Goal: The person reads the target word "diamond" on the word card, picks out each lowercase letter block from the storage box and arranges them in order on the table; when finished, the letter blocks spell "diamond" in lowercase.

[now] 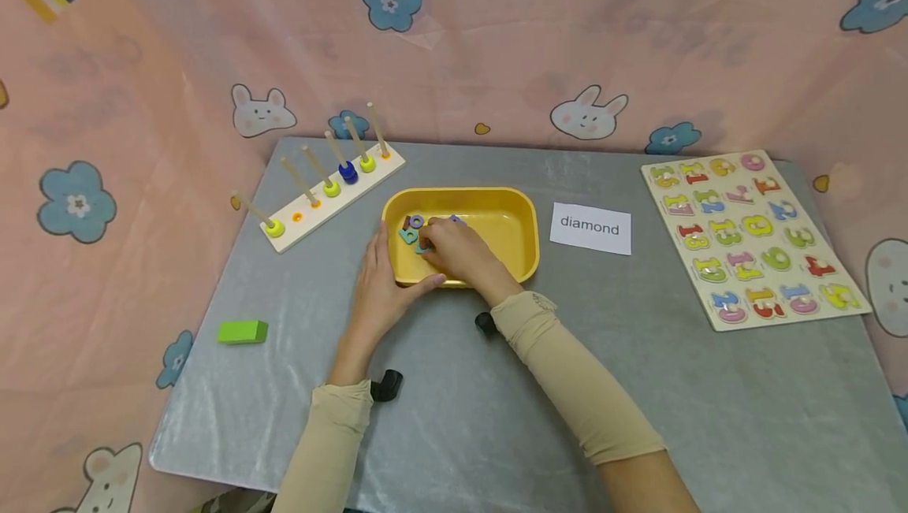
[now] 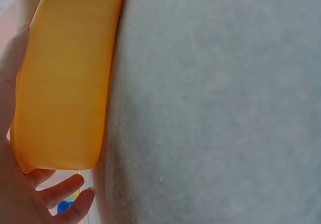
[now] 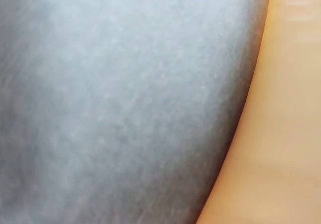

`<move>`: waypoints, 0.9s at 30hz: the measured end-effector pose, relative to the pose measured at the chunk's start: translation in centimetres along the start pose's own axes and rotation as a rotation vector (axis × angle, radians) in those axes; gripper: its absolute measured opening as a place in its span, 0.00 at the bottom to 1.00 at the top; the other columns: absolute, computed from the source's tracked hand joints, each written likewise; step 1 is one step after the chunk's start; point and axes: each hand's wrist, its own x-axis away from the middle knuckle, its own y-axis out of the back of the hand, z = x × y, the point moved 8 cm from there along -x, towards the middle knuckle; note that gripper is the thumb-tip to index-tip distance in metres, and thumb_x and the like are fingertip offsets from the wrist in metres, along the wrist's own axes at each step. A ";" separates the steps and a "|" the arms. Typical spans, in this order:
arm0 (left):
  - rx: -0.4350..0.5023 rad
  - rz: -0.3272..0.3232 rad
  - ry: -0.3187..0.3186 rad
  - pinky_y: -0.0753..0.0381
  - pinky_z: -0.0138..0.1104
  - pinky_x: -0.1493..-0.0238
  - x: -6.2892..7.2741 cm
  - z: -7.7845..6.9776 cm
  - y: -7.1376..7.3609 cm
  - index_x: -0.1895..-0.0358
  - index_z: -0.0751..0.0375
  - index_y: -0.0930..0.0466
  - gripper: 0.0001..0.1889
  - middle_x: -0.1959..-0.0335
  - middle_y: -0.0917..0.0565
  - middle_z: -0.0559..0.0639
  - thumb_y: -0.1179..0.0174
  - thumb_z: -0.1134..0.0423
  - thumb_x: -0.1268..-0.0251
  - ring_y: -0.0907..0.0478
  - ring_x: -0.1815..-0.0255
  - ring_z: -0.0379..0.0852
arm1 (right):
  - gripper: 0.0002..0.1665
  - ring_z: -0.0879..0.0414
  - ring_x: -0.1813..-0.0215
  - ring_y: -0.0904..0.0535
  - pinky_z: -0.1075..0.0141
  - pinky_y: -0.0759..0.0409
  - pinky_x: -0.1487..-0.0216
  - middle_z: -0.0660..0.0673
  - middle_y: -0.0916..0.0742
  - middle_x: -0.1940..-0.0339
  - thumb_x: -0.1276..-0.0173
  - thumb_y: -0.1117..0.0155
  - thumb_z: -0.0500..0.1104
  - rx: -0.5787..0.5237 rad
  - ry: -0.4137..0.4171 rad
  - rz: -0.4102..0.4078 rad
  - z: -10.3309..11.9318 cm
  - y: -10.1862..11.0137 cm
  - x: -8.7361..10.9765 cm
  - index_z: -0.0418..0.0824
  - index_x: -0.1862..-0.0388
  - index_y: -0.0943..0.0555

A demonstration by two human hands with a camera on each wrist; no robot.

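My left hand (image 1: 377,286), fingers spread, is bracing the yellow tray (image 1: 507,233) at near left. My right hand (image 1: 463,249) is resting among small pieces (image 1: 411,233) inside, at left; I cannot tell whether it's pinching any.

Left grip (image 1: 381,286) spread, right grip (image 1: 463,251) curled downward

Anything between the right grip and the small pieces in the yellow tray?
Nothing visible is in the way: the right grip reaches over the near side of the yellow tray to the small pieces. The left grip sits at the tray's near-left corner, beside that path. What lies under the right grip is hidden.
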 end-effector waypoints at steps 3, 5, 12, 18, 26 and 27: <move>0.003 0.004 0.006 0.45 0.60 0.16 0.0 0.1 -0.1 0.11 0.52 0.67 0.71 0.12 0.51 0.60 0.25 0.30 0.45 0.49 0.13 0.62 | 0.08 0.51 0.58 0.20 0.58 0.18 0.50 0.43 0.14 0.56 0.24 0.29 0.43 0.003 -0.006 0.020 -0.2 -0.2 0.2 0.39 0.57 0.14; 0.007 0.008 0.010 0.45 0.60 0.16 0.1 0.0 -0.1 0.11 0.51 0.67 0.71 0.12 0.51 0.61 0.25 0.30 0.45 0.49 0.13 0.62 | 0.08 0.52 0.57 0.21 0.59 0.18 0.51 0.43 0.16 0.55 0.23 0.30 0.43 -0.006 -0.008 0.030 -0.5 -0.3 0.5 0.39 0.56 0.15; 0.003 0.005 0.027 0.45 0.58 0.16 0.1 0.0 -0.1 0.11 0.50 0.67 0.70 0.12 0.49 0.60 0.23 0.34 0.44 0.47 0.13 0.62 | 0.06 0.51 0.59 0.23 0.61 0.21 0.56 0.43 0.17 0.60 0.24 0.31 0.39 -0.249 -0.041 -0.014 -1.5 1.5 2.5 0.38 0.56 0.19; 0.000 0.008 0.036 0.45 0.58 0.15 0.1 0.0 -0.2 0.11 0.49 0.67 0.70 0.12 0.49 0.60 0.24 0.33 0.44 0.48 0.13 0.61 | 0.17 0.51 0.61 0.21 0.62 0.19 0.56 0.41 0.14 0.58 0.28 0.28 0.32 -0.370 -0.031 -0.135 -2.9 4.0 5.4 0.34 0.43 0.19; 0.014 0.018 0.044 0.47 0.59 0.15 0.1 0.1 -0.2 0.11 0.48 0.67 0.70 0.12 0.51 0.59 0.23 0.33 0.45 0.50 0.12 0.60 | 0.09 0.48 0.57 0.17 0.59 0.14 0.51 0.39 0.13 0.58 0.30 0.29 0.29 -0.443 0.023 -0.338 -4.8 7.2 10.4 0.33 0.52 0.11; 0.015 0.017 0.045 0.47 0.59 0.15 0.1 0.1 -0.2 0.11 0.48 0.67 0.70 0.12 0.50 0.58 0.23 0.34 0.45 0.50 0.12 0.60 | 0.07 0.48 0.57 0.17 0.60 0.14 0.51 0.39 0.11 0.59 0.32 0.27 0.28 -0.445 0.028 -0.381 -5.1 7.7 11.0 0.33 0.56 0.11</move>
